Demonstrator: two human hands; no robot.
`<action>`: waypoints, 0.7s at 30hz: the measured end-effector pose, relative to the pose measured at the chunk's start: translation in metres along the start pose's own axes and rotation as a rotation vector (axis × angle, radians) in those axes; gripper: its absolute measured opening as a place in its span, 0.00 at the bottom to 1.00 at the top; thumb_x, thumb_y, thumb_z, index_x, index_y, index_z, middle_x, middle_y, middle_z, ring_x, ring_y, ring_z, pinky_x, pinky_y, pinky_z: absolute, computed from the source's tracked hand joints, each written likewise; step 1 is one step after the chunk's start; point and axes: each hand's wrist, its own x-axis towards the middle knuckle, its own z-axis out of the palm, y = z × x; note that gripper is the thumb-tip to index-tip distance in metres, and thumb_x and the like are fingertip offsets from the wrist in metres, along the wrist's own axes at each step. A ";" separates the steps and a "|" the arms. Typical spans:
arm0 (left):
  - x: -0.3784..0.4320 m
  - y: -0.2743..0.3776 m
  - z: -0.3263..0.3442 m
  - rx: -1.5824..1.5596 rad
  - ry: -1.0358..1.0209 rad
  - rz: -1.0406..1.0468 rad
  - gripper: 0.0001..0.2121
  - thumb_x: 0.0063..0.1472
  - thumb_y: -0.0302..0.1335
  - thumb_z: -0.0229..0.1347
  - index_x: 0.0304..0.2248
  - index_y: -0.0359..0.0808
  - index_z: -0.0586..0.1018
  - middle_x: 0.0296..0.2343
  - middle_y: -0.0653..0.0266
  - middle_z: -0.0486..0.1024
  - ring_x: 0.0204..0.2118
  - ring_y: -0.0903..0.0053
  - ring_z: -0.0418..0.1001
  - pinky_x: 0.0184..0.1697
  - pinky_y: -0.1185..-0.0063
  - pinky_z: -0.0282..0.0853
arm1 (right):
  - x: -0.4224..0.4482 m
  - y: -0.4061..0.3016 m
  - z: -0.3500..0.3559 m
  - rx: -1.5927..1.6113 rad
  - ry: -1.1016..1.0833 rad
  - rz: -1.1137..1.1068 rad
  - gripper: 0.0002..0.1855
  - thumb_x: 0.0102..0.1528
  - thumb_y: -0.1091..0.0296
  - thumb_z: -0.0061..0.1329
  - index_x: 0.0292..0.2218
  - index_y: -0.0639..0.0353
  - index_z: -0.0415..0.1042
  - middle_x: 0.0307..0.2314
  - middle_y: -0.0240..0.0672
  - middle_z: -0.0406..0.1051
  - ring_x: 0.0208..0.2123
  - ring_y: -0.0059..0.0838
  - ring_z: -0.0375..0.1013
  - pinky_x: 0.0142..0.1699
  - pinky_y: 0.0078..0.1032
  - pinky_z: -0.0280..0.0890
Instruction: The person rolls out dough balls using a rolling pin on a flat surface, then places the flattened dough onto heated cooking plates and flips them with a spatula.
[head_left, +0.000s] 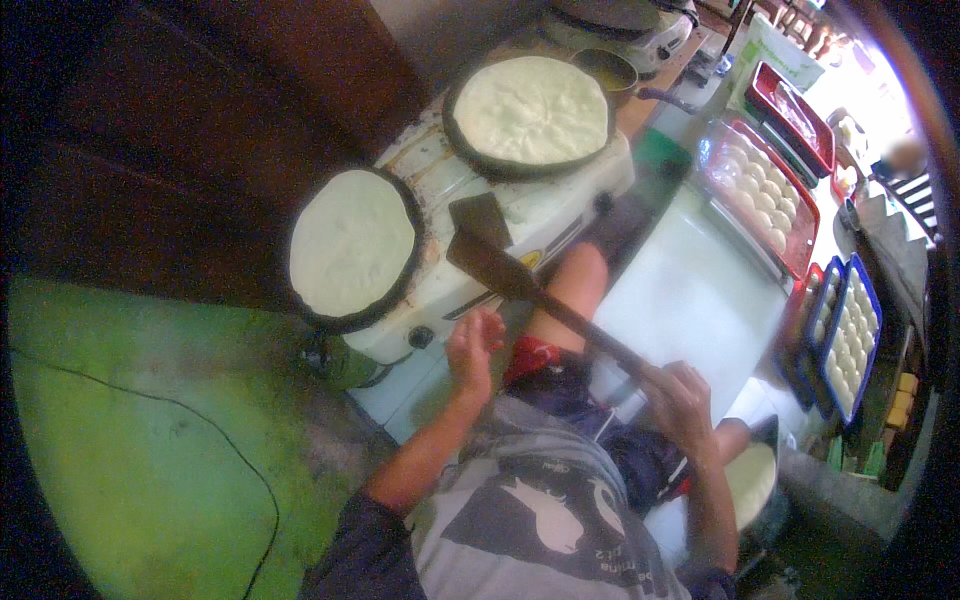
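Observation:
My right hand (679, 397) grips the handle of a dark, long-handled wooden spatula (570, 319). Its wide blade reaches over the front of a white two-burner griddle stove (611, 161). My left hand (474, 349) hovers by the stove's front edge, fingers loosely bent, nothing visible in it. A pale round flatbread (352, 244) covers the near round griddle plate (409, 206). On the far plate (525, 171) lies another flatbread (532, 109), its surface puckered and creased. Both breads look pale on top; their undersides are hidden.
To the right is a white work surface (675, 277). Beyond it stand a red tray of dough balls (765, 191), another red tray (795, 120) and a blue-rimmed tray of dough balls (851, 337). A small pan (611, 71) sits behind the far griddle. A cable (217, 427) crosses the green surface at left.

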 end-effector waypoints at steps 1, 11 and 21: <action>0.010 0.007 -0.005 -0.024 0.033 0.036 0.17 0.63 0.44 0.44 0.35 0.38 0.74 0.34 0.65 0.74 0.34 0.79 0.71 0.35 0.80 0.65 | -0.005 0.008 0.000 -0.032 0.033 -0.079 0.14 0.43 0.77 0.52 0.35 0.60 0.74 0.22 0.38 0.69 0.24 0.38 0.68 0.31 0.32 0.61; 0.043 0.084 0.006 -0.110 -0.286 -0.017 0.16 0.62 0.43 0.47 0.38 0.40 0.75 0.35 0.69 0.73 0.38 0.79 0.68 0.40 0.75 0.62 | -0.033 0.019 -0.004 -0.043 0.028 -0.131 0.14 0.42 0.78 0.52 0.34 0.60 0.73 0.25 0.40 0.70 0.28 0.40 0.68 0.34 0.33 0.59; 0.037 0.035 0.020 -0.142 -0.246 -0.148 0.12 0.62 0.37 0.47 0.38 0.38 0.73 0.32 0.68 0.73 0.36 0.79 0.70 0.39 0.79 0.63 | -0.073 0.043 0.003 0.114 0.182 0.283 0.14 0.59 0.70 0.38 0.44 0.67 0.66 0.29 0.42 0.71 0.28 0.31 0.70 0.37 0.28 0.65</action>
